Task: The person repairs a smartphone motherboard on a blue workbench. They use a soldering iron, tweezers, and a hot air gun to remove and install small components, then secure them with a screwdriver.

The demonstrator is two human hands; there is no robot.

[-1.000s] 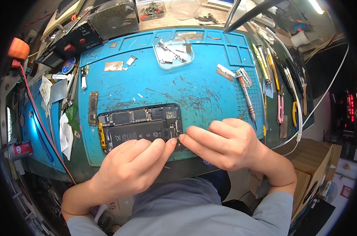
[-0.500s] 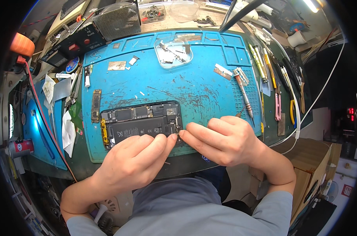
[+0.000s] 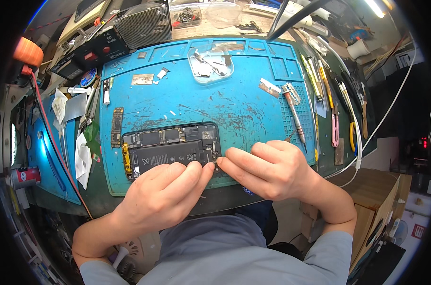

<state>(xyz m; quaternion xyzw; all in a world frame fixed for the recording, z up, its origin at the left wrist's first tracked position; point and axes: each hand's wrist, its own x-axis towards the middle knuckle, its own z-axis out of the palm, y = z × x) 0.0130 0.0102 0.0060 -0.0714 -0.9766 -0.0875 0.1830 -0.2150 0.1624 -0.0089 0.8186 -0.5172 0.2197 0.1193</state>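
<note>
An opened smartphone [image 3: 170, 147] lies on the blue work mat [image 3: 253, 118], its black battery [image 3: 163, 154] and circuit boards exposed. Yellow film or flex [image 3: 126, 159] shows at its left end. My left hand [image 3: 170, 190] covers part of the phone's near edge, thumb and forefinger pinched by the lower right corner. Close beside those fingertips, my right hand [image 3: 270, 171] is also pinched, its fingers folded. Whatever sits between the fingertips of either hand is too small to make out.
A clear plastic tub [image 3: 210, 66] with small parts stands at the mat's far side. A loose circuit board [image 3: 116, 127] lies left of the phone. To the right are a craft knife [image 3: 295, 116], pink-handled tool [image 3: 335, 128] and several pens and tweezers. A red cable [image 3: 58, 147] runs along the left.
Both hands stay pinched at the phone's lower right corner. The whole view has shifted very slightly; nothing else visibly differs.
</note>
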